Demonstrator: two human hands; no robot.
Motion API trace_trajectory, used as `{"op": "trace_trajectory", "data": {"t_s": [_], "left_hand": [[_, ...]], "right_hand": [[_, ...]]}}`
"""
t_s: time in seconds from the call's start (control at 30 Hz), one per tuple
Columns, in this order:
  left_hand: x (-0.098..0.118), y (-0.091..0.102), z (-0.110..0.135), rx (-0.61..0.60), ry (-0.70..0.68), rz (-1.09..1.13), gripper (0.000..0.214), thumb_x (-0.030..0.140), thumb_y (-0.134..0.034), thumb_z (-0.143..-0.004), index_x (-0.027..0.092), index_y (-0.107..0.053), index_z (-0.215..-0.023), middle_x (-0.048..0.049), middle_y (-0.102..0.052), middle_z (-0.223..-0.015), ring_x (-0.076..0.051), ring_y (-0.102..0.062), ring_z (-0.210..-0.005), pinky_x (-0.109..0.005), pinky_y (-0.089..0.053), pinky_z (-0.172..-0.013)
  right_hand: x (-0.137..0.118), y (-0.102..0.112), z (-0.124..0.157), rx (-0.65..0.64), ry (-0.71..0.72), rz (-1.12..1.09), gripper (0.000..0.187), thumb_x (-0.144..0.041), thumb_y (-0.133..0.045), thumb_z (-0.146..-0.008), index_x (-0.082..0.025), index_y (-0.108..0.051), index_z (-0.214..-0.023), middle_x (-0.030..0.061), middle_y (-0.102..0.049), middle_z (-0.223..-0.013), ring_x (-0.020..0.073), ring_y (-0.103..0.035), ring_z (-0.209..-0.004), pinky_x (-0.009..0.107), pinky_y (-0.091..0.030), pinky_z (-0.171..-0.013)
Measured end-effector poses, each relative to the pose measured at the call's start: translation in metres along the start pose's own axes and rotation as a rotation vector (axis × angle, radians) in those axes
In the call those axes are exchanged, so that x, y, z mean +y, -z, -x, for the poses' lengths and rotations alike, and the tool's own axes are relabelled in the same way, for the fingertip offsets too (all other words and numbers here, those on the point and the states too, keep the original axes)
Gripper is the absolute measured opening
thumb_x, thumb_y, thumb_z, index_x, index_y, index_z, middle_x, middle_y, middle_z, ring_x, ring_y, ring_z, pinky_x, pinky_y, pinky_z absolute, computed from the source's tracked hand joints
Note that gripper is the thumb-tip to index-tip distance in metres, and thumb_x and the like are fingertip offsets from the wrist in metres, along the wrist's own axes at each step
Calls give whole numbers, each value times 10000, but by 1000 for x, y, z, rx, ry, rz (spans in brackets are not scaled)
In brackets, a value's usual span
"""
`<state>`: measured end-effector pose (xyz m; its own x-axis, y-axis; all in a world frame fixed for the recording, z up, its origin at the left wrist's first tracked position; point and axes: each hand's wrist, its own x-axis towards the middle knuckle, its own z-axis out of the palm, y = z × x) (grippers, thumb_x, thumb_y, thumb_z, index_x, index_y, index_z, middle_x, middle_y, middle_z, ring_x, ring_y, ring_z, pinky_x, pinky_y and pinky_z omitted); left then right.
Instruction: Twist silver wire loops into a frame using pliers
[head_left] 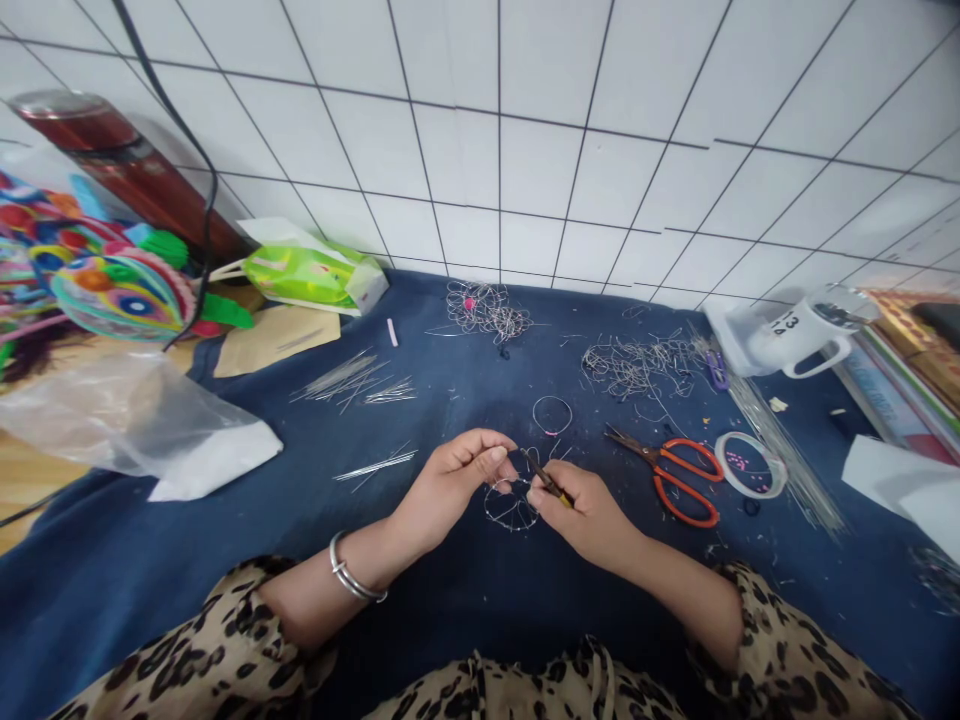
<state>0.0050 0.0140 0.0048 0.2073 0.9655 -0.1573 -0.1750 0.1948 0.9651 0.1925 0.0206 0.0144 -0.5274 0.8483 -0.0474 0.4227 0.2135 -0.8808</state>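
My left hand [466, 475] is closed in a pinch on a thin wire frame [511, 527], a round shape with wire spokes that hangs below the fingers. In my right hand [589, 508] is a pair of pliers [550, 482] with dark jaws and a yellowish grip. The jaws point up and left, close to the left fingertips, at the wire. Whether they grip the wire is too small to tell. Just beyond the hands lies a wire ring [553, 415] with a small pink part on its lower edge.
Orange-handled scissors [684, 480] and a round dish of pink beads [750, 465] lie to the right. Tangled wire [637, 367] and a wire bundle with a red spot [487, 310] sit farther back. Straight wires [341, 380] are at left. A white mug [799, 335] stands at back right.
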Motion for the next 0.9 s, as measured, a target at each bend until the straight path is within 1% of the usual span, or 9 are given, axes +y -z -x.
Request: {"op": "trace_trajectory", "data": {"t_s": [0.1, 0.23, 0.3, 0.4, 0.5, 0.6, 0.73, 0.9], "left_hand": [[-1, 0, 0, -12, 22, 29, 192, 286, -504, -877, 141, -558, -991, -35, -625, -771, -123, -580, -669, -265, -453, -673], [-2, 0, -1, -24, 47, 43, 208, 275, -524, -867, 149, -544, -1031, -57, -630, -889, -144, -596, -784, -284, -449, -744], [-3, 0, -2, -36, 55, 58, 209, 260, -544, -854, 153, -540, -1033, -53, -625, -908, -146, -597, -803, -293, -452, -766], [-3, -1, -2, -31, 52, 88, 184, 231, -579, -828, 152, -552, -992, -29, -613, -864, -130, -596, -774, -285, -461, -762], [-3, -2, -2, -8, 50, 86, 146, 213, -607, -805, 142, -569, -927, -13, -604, -806, -115, -587, -731, -260, -463, -725], [-2, -1, -1, 23, 31, 59, 138, 215, -616, -797, 142, -571, -904, -12, -603, -788, -113, -576, -712, -254, -460, -707], [1, 1, -2, 49, -40, -32, 109, 220, -587, -818, 149, -560, -897, -4, -585, -777, -101, -551, -699, -236, -451, -692], [3, 5, -1, 59, -145, -221, 99, 214, -526, -854, 166, -527, -941, -6, -566, -802, -106, -539, -708, -246, -447, -695]], "right_hand": [[-1, 0, 1, 26, 11, -7, 140, -259, -477, -836, -167, -500, -733, -34, -425, -655, 90, -416, -625, 210, -336, -617], [-1, 3, 2, 100, -16, -44, 139, -263, -462, -849, -174, -494, -747, -33, -433, -671, 91, -418, -638, 209, -346, -628], [0, 4, 1, 131, -21, -58, 138, -268, -461, -852, -177, -495, -754, -34, -433, -677, 89, -415, -635, 209, -346, -627], [0, 5, 1, 146, -20, -68, 139, -273, -462, -853, -179, -492, -755, -37, -427, -674, 88, -410, -629, 208, -343, -621], [0, 5, 0, 131, -28, -62, 142, -271, -462, -852, -179, -489, -747, -38, -426, -667, 88, -412, -626, 208, -345, -616], [0, 4, -1, 115, -38, -35, 127, -262, -466, -847, -176, -501, -761, -32, -449, -679, 90, -429, -637, 209, -355, -621], [3, 5, -2, 94, 20, 73, 129, -258, -466, -848, -178, -506, -756, -21, -470, -696, 97, -454, -655, 215, -366, -634], [8, 15, -3, 169, 142, 390, 148, -289, -458, -858, -173, -519, -788, 23, -502, -754, 142, -477, -748, 261, -379, -701]]}}
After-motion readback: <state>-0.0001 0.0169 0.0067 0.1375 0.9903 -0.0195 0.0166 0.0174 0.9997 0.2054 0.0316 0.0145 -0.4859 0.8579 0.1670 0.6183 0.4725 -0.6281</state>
